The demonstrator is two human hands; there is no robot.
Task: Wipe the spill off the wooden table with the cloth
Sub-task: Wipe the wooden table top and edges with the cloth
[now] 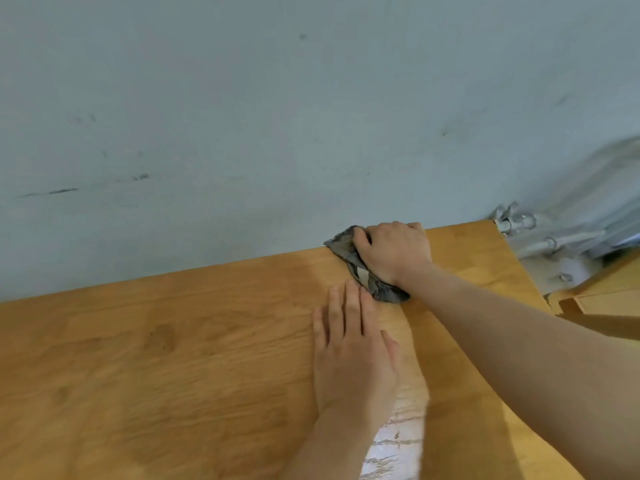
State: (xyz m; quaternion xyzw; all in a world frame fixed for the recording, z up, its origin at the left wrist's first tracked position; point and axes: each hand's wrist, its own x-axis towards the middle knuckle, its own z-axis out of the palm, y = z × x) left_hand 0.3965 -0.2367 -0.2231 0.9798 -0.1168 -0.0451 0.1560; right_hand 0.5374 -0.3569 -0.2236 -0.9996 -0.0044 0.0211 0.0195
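My right hand (393, 252) presses a crumpled grey patterned cloth (346, 249) onto the wooden table (156, 358) near its far edge, fingers closed over the cloth. The cloth sticks out to the left of the hand and under the wrist. My left hand (353, 351) lies flat on the table just in front of the cloth, fingers straight and together, holding nothing. A darker, damp-looking patch (304, 275) shows on the wood left of the cloth. A pale glossy streak (398, 441) lies on the wood between my forearms.
A grey-blue wall (277, 116) rises directly behind the table's far edge. At the right, a grey metal bracket with bolts (540, 244) stands past the table's angled right edge. A second wooden surface (609, 296) lies beyond it.
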